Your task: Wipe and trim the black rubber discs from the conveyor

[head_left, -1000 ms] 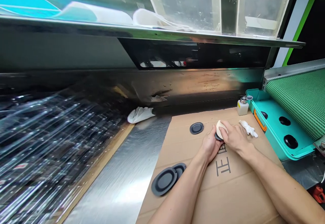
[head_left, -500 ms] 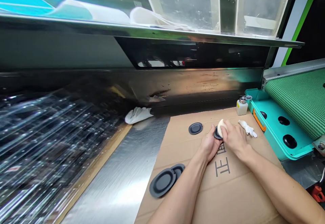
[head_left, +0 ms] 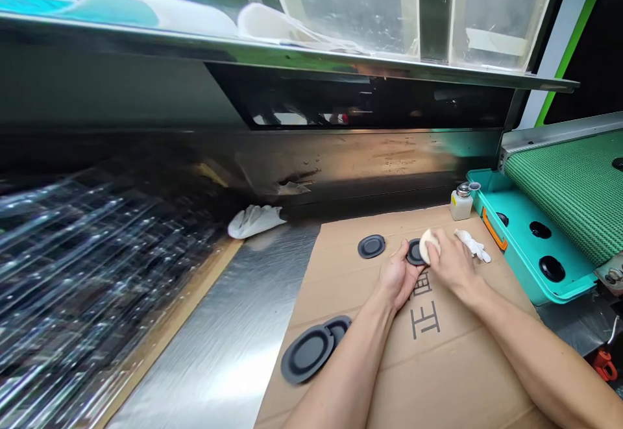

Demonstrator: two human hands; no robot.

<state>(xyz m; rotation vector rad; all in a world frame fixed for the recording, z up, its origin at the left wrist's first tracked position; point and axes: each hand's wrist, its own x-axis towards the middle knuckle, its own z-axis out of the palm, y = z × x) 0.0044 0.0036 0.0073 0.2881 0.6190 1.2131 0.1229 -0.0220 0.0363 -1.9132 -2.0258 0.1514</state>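
Observation:
My left hand [head_left: 397, 274] is closed on the edge of a small dark round lid-like disc [head_left: 414, 252], held just over the cardboard. In my right hand [head_left: 451, 259] is a cream-coloured round pad [head_left: 427, 246], its face against or right beside the disc's right side. Another dark disc [head_left: 371, 246] lies on the cardboard [head_left: 341, 273] to the left of my hands. Nearer me, a larger dark disc [head_left: 307, 354] overlaps a second one [head_left: 339, 326], partly behind my left forearm.
A white glove [head_left: 473, 246] and a pump bottle [head_left: 461, 202] are right of my hands. A turquoise bin [head_left: 564, 293] holding several black round pieces sits beside a green conveyor belt [head_left: 569, 176]. Clear plastic-wrapped stock [head_left: 97, 286] is at left; a metal shelf [head_left: 311, 56] overhangs behind.
The cream pad in my right hand has shifted slightly right across the disc, uncovering more of its dark face. My left hand keeps its hold. The whole view has shifted a little.

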